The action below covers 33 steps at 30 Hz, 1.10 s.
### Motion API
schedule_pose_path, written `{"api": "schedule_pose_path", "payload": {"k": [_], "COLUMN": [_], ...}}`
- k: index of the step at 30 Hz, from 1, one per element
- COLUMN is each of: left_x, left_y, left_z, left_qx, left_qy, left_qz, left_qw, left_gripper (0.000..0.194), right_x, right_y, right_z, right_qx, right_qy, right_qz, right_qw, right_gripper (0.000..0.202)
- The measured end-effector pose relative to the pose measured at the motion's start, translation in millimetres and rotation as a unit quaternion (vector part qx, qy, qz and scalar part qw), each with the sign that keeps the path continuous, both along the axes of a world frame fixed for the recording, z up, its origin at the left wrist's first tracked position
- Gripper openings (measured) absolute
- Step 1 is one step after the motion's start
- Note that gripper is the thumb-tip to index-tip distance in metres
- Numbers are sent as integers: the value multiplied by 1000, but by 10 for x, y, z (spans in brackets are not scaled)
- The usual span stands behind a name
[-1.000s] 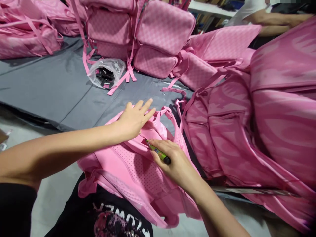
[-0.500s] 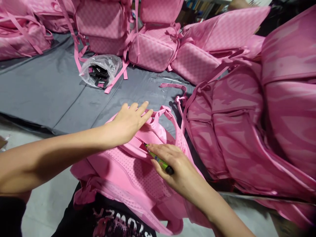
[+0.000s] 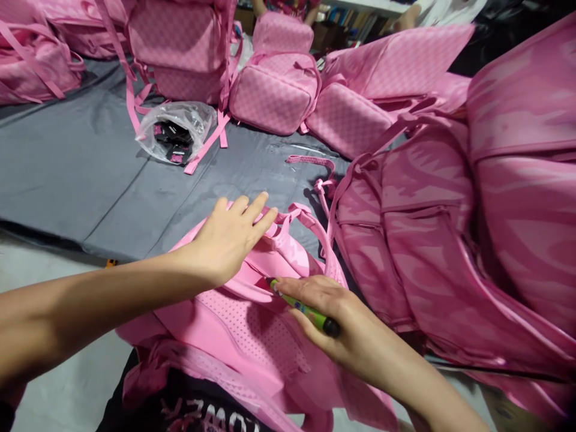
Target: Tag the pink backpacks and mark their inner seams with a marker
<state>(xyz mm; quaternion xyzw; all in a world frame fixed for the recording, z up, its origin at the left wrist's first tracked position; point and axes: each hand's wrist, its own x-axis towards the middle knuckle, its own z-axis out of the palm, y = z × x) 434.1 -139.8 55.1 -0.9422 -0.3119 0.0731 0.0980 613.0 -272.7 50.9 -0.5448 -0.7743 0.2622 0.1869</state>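
Note:
A pink backpack (image 3: pixel 252 324) lies across my lap and the table edge, its dotted mesh back panel facing up. My left hand (image 3: pixel 236 231) rests on its upper edge with the fingers spread, near the strap loop. In my right hand (image 3: pixel 321 306) is a green pen (image 3: pixel 306 312) with a black end, its tip at a pink fold below the loop. The fingers of that hand are wrapped round the pen.
On the grey table (image 3: pixel 108 174) sits a clear plastic bag (image 3: pixel 175 132) of black buckles. Pink checkered backpacks (image 3: pixel 272 96) line the back; large pink camouflage backpacks (image 3: pixel 427 228) fill the right. A person (image 3: pixel 297 8) is partly visible behind.
My right hand and the pen have moved slightly right and down, the pen still in hand. My left hand stays spread on the backpack. The view has shifted slightly, and a person now shows behind.

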Motion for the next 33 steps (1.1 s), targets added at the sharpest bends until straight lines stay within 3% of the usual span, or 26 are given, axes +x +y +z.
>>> {"api": "schedule_pose_path", "payload": {"k": [3,6,10,14,25,33], "left_x": [28,57,82,90,46,38], "left_y": [7,19,23,41,122,59], "left_z": [0,-1,5,3,-14,35], "left_qx": [-4,-2,-15,-33,-53,-19], "left_qy": [16,16,32,25,7,2], "left_qz": [11,15,21,18,5,18], "left_qw": [1000,1000,999,999,999,1000], "left_gripper": [77,74,72,77,85,80], "right_x": [32,-6,-86,-105,-110,-285], "right_y": [92,148,66,-35,-62,168], "right_z": [14,11,-38,-113,-181,-325], "right_qx": [-26,-33,31,79,101,77], "right_qy": [22,-29,-118,-145,-93,59], "right_qz": [18,18,2,-1,-37,-56], "right_qw": [999,999,992,986,990,994], "right_gripper": [32,29,34,41,33,28]}}
